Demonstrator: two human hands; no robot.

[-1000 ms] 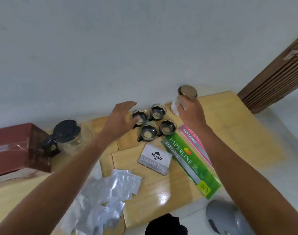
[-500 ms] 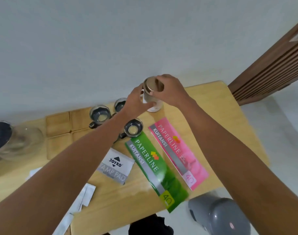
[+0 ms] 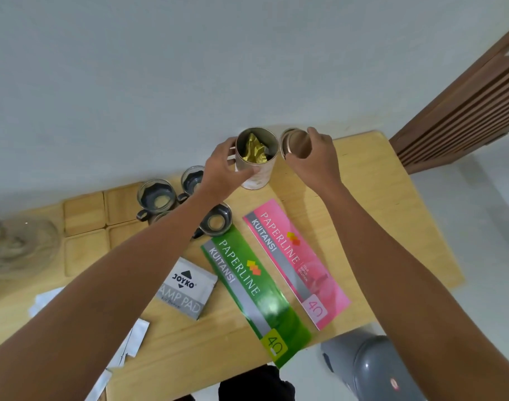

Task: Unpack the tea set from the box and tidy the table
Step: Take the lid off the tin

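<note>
A white round tea tin (image 3: pixel 257 172) stands at the back of the wooden table (image 3: pixel 392 215), open, with crumpled gold foil (image 3: pixel 254 150) inside. My left hand (image 3: pixel 222 169) grips the tin's side. Just to the tin's right, my right hand (image 3: pixel 314 157) holds the round metal lid (image 3: pixel 293 143), tilted. Small glass cups with dark holders (image 3: pixel 156 196) stand left of the tin on wooden coasters (image 3: pixel 84 214); my left forearm partly covers them. A glass teapot (image 3: pixel 18 250) sits at the far left edge.
Green (image 3: pixel 256 293) and pink (image 3: pixel 296 261) receipt books lie side by side in front of the tin. A grey stamp pad box (image 3: pixel 186 287) is left of them. Silver foil wrappers (image 3: pixel 125 342) lie front left. A grey bin (image 3: pixel 374 369) stands below the table's front right.
My left hand left the cups and gripped the tin. My right hand took the lid off and moved it to the right, exposing the gold foil. The view shifted right.
</note>
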